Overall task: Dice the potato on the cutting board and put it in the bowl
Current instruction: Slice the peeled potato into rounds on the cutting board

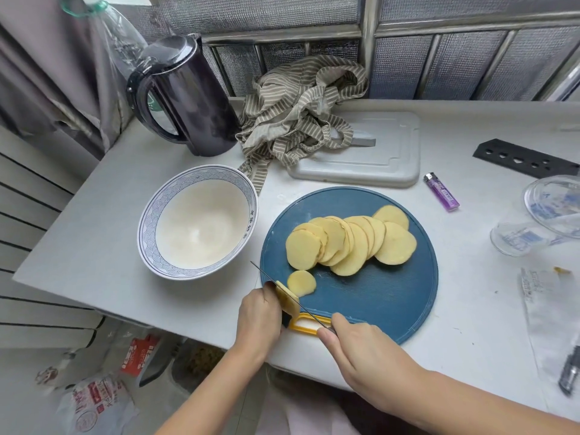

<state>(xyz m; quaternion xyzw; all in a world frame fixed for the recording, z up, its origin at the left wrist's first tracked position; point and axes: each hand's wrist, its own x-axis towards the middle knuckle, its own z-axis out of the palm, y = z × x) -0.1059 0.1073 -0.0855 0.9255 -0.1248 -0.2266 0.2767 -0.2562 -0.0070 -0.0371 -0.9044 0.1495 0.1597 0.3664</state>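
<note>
The left hand [260,312] curls its fingers round the remaining yellow potato end piece [287,301] at the near-left edge of the round blue plastic cutting board [376,299]. The right hand [361,343] is clamped on the handle of the thin-bladed knife [314,315], with the blade set against that piece. A fanned row of round potato slices [348,243] lies mid-board, and one small slice [301,282] lies apart from it. The white ceramic bowl with a blue patterned rim [147,233] stands just left of the board, its whole white interior showing.

Counted on my counter: two cutting boards, the blue board [376,293] and the grey board [392,164]; one bowl [201,227]; one kettle [194,98]; one lighter [441,191]; one striped cloth [298,111]; one knife [310,313] in my grip. Potato: roughly ten overlapping slices [351,243], one loose slice [301,282], one end piece [287,299].
</note>
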